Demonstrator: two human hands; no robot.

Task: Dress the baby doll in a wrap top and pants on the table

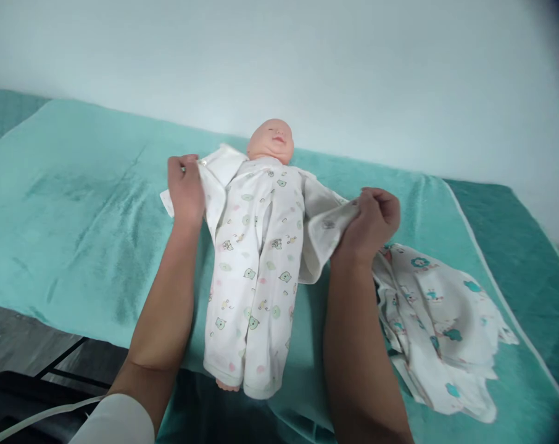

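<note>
On its back lies a baby doll, its head toward the wall. It wears printed white trousers pulled up over its chest; one foot shows below a cuff. A white baby jacket lies under and around it, with both front panels spread out to the sides. My left hand pinches the edge of the left panel. On the other side my right hand grips the edge of the right panel and holds it raised. The doll's arms are hidden by cloth.
A crumpled white printed baby garment lies right of my right forearm. Green towelling covers the table, which stands against a pale wall. At the lower left are a black object and a pale cable.
</note>
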